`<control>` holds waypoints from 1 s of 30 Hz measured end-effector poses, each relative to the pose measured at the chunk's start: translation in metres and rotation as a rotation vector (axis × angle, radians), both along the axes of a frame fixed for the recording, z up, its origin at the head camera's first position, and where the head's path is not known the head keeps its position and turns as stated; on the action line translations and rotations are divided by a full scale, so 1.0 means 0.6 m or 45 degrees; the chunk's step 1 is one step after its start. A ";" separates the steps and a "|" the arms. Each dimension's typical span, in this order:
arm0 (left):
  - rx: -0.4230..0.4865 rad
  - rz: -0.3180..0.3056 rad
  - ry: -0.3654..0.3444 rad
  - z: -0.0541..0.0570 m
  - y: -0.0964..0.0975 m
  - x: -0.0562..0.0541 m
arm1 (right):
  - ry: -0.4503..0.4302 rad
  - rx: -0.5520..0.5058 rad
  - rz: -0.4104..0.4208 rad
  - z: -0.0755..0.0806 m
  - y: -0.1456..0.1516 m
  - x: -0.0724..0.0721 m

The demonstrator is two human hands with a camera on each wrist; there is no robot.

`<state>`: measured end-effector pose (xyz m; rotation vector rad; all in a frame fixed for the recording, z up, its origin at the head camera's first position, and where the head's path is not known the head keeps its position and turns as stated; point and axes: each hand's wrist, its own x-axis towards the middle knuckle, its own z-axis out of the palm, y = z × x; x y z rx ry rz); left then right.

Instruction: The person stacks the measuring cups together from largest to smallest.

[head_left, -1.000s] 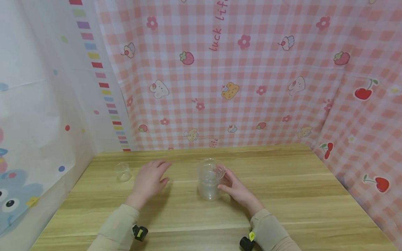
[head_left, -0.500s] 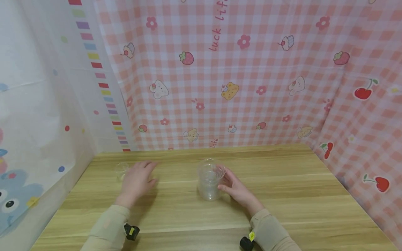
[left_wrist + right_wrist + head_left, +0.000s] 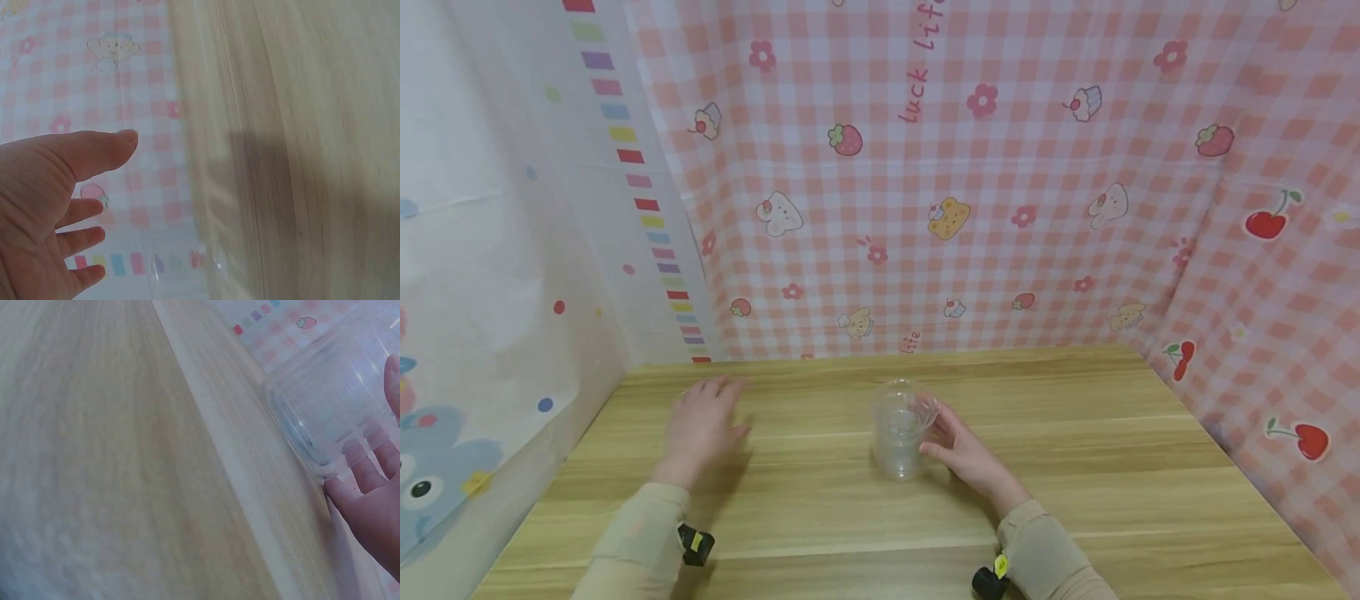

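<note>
A large clear plastic container (image 3: 897, 446) stands upright near the middle of the table. My right hand (image 3: 964, 458) grips its right side. In the right wrist view the thumb lies along one side of the container (image 3: 331, 394), and several fingers show through its clear wall. My left hand (image 3: 702, 432) is over the left part of the table, fingers loosely spread and nothing between them. A small clear cup (image 3: 215, 265) shows faintly at the bottom of the left wrist view, beyond the fingertips. In the head view, my left hand hides most of it.
The wood-grain table (image 3: 850, 533) reaches back to a pink checked curtain (image 3: 880, 167). A white patterned curtain (image 3: 490, 250) borders the left side, and more checked cloth (image 3: 1285, 333) hangs on the right. Each wrist carries a small black camera (image 3: 696, 546).
My left hand has moved left, away from the large container, and now covers the small cup in the head view. My right hand and the large container have stayed put.
</note>
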<state>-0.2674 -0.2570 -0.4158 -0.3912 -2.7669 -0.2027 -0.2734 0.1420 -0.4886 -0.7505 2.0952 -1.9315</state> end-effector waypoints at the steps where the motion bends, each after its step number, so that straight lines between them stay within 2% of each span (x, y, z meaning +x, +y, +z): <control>1: -0.001 0.008 -0.009 0.000 -0.004 -0.001 | 0.000 -0.004 0.003 0.000 0.000 0.000; 17: 0.017 0.115 -0.084 -0.008 -0.055 -0.016 | 0.024 -0.006 0.009 0.001 -0.001 0.001; 30: 0.022 0.131 -0.112 -0.006 -0.074 -0.024 | 0.061 -0.011 0.024 0.002 0.000 0.003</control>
